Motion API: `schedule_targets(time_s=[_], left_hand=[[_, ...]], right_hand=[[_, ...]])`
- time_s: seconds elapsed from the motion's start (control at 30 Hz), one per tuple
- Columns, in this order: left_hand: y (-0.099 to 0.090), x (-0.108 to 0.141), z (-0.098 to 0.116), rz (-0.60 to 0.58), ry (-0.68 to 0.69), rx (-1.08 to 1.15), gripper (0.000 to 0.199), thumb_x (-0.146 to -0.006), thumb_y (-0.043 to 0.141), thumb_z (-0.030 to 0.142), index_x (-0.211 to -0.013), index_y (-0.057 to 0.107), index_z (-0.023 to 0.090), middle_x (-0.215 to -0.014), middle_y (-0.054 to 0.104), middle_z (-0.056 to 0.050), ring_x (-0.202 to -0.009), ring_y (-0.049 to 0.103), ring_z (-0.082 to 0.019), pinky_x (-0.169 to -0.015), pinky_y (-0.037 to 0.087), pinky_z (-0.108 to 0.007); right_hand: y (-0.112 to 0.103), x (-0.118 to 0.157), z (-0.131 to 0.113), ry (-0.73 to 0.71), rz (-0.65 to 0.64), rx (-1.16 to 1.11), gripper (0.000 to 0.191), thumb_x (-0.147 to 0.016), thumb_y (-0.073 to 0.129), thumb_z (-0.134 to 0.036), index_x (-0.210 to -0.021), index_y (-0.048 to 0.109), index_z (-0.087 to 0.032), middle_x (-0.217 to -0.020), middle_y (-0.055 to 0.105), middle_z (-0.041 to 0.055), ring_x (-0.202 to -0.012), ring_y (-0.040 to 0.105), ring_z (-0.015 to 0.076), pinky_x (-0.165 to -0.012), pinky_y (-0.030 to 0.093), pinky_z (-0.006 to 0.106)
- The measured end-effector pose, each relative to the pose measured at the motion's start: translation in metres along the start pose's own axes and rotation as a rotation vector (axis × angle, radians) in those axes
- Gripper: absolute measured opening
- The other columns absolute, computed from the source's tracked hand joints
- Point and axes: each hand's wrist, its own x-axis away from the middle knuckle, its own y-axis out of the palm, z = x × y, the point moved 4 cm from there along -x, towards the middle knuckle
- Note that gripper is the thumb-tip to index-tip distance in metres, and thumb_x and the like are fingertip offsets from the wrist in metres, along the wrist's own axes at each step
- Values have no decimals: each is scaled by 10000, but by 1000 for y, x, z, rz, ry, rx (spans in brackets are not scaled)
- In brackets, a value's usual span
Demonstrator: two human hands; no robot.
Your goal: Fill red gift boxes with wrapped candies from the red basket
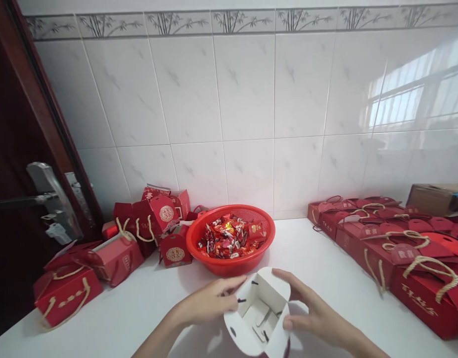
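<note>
As it sits between them, the hands grip the open box.

1. Basket: bright red.
2. Wrapped sweets, inside basket: mostly red, touches of white and gold, a yellow patch.
3. Open box, in front of basket: white interior, dark cord ends.
4. Boxes, left of basket: deep red, gold lettering, round pale-gold emblems, cream cords.
5. Cartons, right of basket: deep red, gold lettering, cream cords.
6. Tiles, behind basket: white, faint grey marbling; border above, grey bamboo pattern.
7. Tabletop, under basket: white.
8. Door, far left of basket: dark reddish brown.
</note>
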Motion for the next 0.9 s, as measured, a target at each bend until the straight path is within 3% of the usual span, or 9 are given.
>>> schedule_targets(time_s=[0.1, 0.2, 0.33, 0.43, 0.6, 0.73, 0.9], left_hand=[[-15, 7, 0, 78, 24, -77, 615, -830, 610, 362, -1433, 523, 280, -1236, 677, -50, -1100, 597, -270, -897, 496, -335], [-31, 20, 1, 112, -21, -183, 529, -872, 563, 548, -1292, 644, 238, -1094, 709, -63, -969, 631, -249, -777, 517, -294], [-54, 36, 10, 179, -90, -317, 571, -878, 478, 675, -1080, 717, 197, -940, 706, -49, -821, 647, -210, -677, 490, -255], [-80, 35, 25, 340, -73, -387, 575, -869, 505, 649, -1142, 688, 176, -875, 708, -50, -819, 663, -219, -724, 484, -277], [-123, -10, 43, 541, -23, -571, 468, -842, 556, 524, -1092, 711, 160, -973, 743, -80, -923, 666, -254, -837, 475, -327], [-142, -63, 27, 411, -77, -716, 432, -806, 613, 439, -1141, 706, 182, -1154, 729, -112, -1070, 654, -286, -937, 463, -357], [-152, -109, -7, 247, -187, -872, 702, -598, 801, 484, -1226, 675, 195, -1313, 650, -154, -1238, 562, -399, -1020, 438, -450]], right_hand=[[10, -6, 4, -46, 80, 116, 792, -791, 709, -577, -1483, 429, -311, -1446, 517, 123, -1083, 621, 259, -1030, 485, 472], [12, -8, 1, -123, 114, 165, 737, -831, 650, -595, -1481, 427, -329, -1437, 532, 123, -1071, 633, 268, -998, 510, 475], [-1, -17, -19, -193, 196, 173, 594, -911, 530, -587, -1441, 463, -326, -1362, 591, 113, -1083, 640, 266, -971, 528, 472], [-13, -38, -41, -234, 276, 161, 444, -953, 468, -551, -1276, 594, -274, -1275, 637, 112, -1046, 653, 254, -948, 532, 449], [-21, -100, -63, -288, 344, 70, 342, -904, 544, -500, -967, 656, -183, -1004, 709, 93, -874, 672, 224, -819, 551, 371], [-19, -153, -59, -243, 418, 33, 214, -805, 576, -359, -860, 651, -167, -895, 708, 69, -750, 644, 196, -717, 538, 340], [-16, -192, -41, -148, 476, -49, 157, -730, 576, -289, -802, 654, -173, -856, 704, 63, -751, 660, 208, -691, 532, 336]])
